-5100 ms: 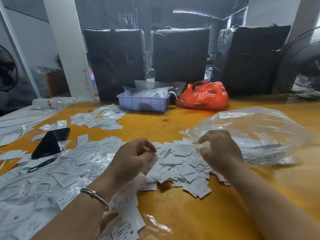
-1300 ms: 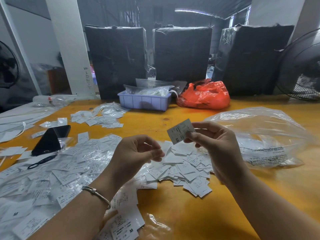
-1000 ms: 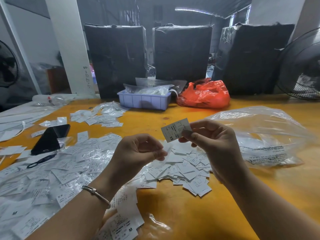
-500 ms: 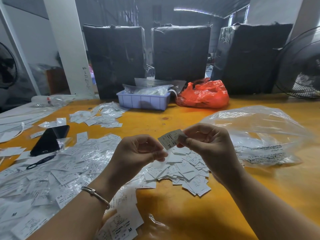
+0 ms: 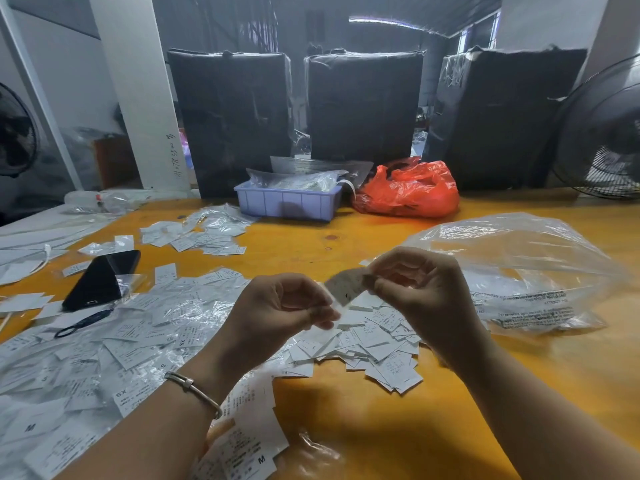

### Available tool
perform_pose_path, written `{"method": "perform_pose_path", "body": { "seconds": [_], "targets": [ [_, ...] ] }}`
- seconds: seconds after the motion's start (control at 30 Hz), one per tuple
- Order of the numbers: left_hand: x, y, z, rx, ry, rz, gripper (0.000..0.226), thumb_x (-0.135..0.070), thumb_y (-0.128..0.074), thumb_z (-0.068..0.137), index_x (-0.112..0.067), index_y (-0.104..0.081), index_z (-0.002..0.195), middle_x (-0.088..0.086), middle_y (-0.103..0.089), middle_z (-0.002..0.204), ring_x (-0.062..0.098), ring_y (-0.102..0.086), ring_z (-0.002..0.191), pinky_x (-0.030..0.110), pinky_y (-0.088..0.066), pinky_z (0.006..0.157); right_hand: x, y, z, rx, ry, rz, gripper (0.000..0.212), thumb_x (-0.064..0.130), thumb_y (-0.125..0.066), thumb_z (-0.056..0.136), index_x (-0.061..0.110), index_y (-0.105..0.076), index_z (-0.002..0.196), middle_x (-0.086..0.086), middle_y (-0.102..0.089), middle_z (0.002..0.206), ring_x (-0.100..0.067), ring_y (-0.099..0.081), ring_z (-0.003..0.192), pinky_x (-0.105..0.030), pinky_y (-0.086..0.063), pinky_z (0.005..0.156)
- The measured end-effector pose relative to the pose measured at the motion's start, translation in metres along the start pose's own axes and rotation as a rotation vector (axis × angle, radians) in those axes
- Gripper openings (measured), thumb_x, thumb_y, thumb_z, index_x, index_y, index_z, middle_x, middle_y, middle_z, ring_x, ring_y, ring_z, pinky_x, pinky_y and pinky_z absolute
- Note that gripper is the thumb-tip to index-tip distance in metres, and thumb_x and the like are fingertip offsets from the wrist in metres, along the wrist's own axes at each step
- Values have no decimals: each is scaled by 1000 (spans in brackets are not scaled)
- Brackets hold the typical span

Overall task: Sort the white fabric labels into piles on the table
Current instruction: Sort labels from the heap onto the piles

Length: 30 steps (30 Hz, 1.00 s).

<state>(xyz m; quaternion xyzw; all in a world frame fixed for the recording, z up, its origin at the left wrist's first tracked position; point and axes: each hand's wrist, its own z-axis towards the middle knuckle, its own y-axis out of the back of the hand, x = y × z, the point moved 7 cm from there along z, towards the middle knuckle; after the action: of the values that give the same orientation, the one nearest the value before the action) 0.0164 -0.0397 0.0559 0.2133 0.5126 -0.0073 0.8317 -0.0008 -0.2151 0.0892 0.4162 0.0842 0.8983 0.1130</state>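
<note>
My right hand [image 5: 419, 289] pinches one white fabric label [image 5: 346, 287] above the table, and the label is blurred. My left hand [image 5: 280, 310] hovers just left of it with curled fingers. No label shows in its grip, though the held label's lower corner comes close to its fingertips. Under both hands lies a loose heap of white labels [image 5: 374, 344]. A wide spread of labels mixed with clear film [image 5: 121, 341] covers the table's left side. A smaller pile [image 5: 204, 233] sits farther back, and a few labels marked M [image 5: 249, 441] lie near the front edge.
A crumpled clear plastic bag [image 5: 519, 271] lies to the right on the orange table [image 5: 381, 427]. A black phone [image 5: 100, 278] lies to the left. At the back stand a blue tray [image 5: 287, 202], a red bag [image 5: 408, 192], black-wrapped boxes [image 5: 235, 116] and a fan [image 5: 602, 133].
My right hand picked a label from the heap, lifted it, then lowered it leftward towards my left hand. The left hand has stayed curled in place.
</note>
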Motion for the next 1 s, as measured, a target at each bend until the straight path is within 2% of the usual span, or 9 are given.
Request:
{"method": "perform_pose_path", "body": {
  "seconds": [0.07, 0.13, 0.17, 0.3, 0.4, 0.47, 0.53, 0.67, 1.0],
  "targets": [
    [1, 0, 0, -5, 1, 4, 17, -16, -74, 77, -4, -69, 88, 4, -76, 80, 18, -74, 75, 21, -55, 62, -2, 12, 1, -103, -15, 90, 24, -8, -68, 78, 11, -69, 92, -3, -74, 76, -17, -71, 69, -29, -57, 66],
    [0, 1, 0, -15, -6, 12, 16, -20, -72, 77, -7, -70, 88, 2, -77, 82, 17, -74, 77, 20, -55, 64, -4, 22, 1, -186, -12, 69, 43, -2, -68, 82, 21, -61, 118, -1, -75, 80, -14, -72, 69, -25, -59, 66],
    [0, 1, 0, -24, -13, 13, 17, -21, -72, 76, -8, -72, 87, 1, -77, 83, 16, -74, 79, 19, -55, 66, -3, 22, 1, -191, 4, 20, 47, 0, -67, 83, 25, -59, 122, -1, -75, 81, -11, -71, 68, -21, -58, 64],
    [-3, 6, 1, -71, -38, 59, 21, -29, -72, 73, -15, -77, 87, -5, -76, 88, 11, -71, 88, 24, -57, 79, -2, 6, -2, -101, 5, -124, 33, 0, -64, 84, 24, -69, 107, -2, -73, 86, -7, -69, 65, -26, -57, 57],
    [-5, 8, 1, -84, -62, 89, 20, -30, -73, 71, -16, -78, 86, -5, -74, 84, 14, -69, 85, 27, -57, 79, 3, 7, -4, -130, 54, -124, 47, 3, -65, 86, 24, -57, 128, 3, -72, 90, -4, -69, 65, -18, -57, 59],
    [-5, 9, 0, -94, -59, 100, 18, -29, -75, 70, -18, -77, 84, -3, -75, 83, 15, -70, 84, 29, -58, 80, 9, 13, -3, -170, 77, -74, 53, 8, -68, 85, 22, -52, 133, 6, -72, 92, -4, -70, 66, -16, -56, 60],
    [-5, 9, 0, -101, -56, 112, 17, -30, -76, 69, -19, -76, 82, -3, -75, 83, 16, -70, 83, 28, -58, 80, 14, 14, -2, -166, 76, -28, 40, 14, -71, 82, 19, -61, 120, 5, -73, 93, -7, -71, 67, -21, -58, 60],
    [-6, 11, 0, -123, -51, 127, 17, -32, -77, 67, -21, -75, 79, -3, -73, 80, 14, -68, 78, 23, -57, 75, 20, 4, -2, -65, 100, 50, 7, 4, -71, 80, 7, -70, 87, 1, -75, 87, -13, -71, 65, -24, -57, 59],
    [-9, 9, -1, -111, -49, 133, 14, -31, -78, 64, -24, -72, 75, -5, -72, 87, 12, -67, 77, 22, -57, 75, 22, 2, -4, -21, 95, 24, 8, 3, -73, 77, 8, -70, 82, 0, -75, 81, -13, -72, 66, -41, -57, 63]
  ]
}}
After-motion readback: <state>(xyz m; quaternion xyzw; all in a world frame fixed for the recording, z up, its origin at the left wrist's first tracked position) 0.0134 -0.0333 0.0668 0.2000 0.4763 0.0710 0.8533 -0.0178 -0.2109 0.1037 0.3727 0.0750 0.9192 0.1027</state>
